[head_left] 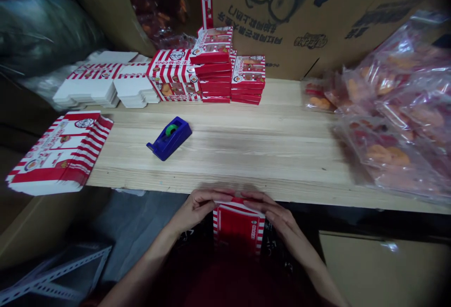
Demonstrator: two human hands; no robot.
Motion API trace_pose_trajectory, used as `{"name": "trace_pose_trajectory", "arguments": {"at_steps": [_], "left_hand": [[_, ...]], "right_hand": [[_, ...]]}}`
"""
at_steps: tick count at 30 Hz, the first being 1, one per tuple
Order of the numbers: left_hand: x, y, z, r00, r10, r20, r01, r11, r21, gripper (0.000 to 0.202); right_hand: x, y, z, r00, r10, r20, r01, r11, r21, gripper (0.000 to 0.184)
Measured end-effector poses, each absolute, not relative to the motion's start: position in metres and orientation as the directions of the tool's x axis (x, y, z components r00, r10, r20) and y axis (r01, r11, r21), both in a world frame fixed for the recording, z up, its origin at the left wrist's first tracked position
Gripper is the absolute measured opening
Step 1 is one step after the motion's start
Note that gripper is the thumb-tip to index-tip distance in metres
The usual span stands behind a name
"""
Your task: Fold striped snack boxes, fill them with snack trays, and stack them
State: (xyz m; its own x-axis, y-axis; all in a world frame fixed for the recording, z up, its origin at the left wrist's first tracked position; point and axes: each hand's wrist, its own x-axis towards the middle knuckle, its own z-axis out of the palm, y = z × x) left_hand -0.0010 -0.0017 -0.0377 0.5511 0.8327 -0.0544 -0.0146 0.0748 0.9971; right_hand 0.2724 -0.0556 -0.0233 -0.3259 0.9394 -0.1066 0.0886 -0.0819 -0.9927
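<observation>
A red and white striped carton (237, 229) is held upright against my body, just off the front edge of the table. At its upper left edge my left hand (202, 206) grips it, fingers laid along the top. My right hand (273, 210) holds the upper right edge in the same way, and the fingertips of both hands nearly meet over the top. The carton's lower end is lost in shadow against my dark clothing.
On the wooden table (282, 142) stands a blue tape dispenser (171, 138). Flat cartons (59, 152) lie at left, white-flapped ones (95, 86) behind. Folded boxes (211, 72) are stacked at the back. Bagged orange items (391, 152) pile up at right, before a large cardboard box (268, 25).
</observation>
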Motion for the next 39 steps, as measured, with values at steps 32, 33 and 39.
{"name": "trace_pose_trajectory", "arguments": {"at_steps": [32,33,39], "left_hand": [[-0.01,0.017,-0.007,0.661,0.75,0.021,0.216,-0.217,0.952,0.038],[-0.011,0.013,-0.006,0.662,0.749,0.032,0.219,-0.235,0.947,0.041],[-0.01,-0.016,-0.014,0.65,0.758,0.062,0.259,-0.297,0.919,0.058]], "right_hand": [[0.263,-0.015,-0.01,-0.39,0.905,-0.172,0.188,-0.105,-0.977,0.024],[0.262,-0.021,-0.013,-0.378,0.912,-0.157,0.189,-0.09,-0.978,0.026],[0.267,-0.055,-0.021,-0.358,0.933,0.033,0.288,0.144,-0.947,0.042]]}}
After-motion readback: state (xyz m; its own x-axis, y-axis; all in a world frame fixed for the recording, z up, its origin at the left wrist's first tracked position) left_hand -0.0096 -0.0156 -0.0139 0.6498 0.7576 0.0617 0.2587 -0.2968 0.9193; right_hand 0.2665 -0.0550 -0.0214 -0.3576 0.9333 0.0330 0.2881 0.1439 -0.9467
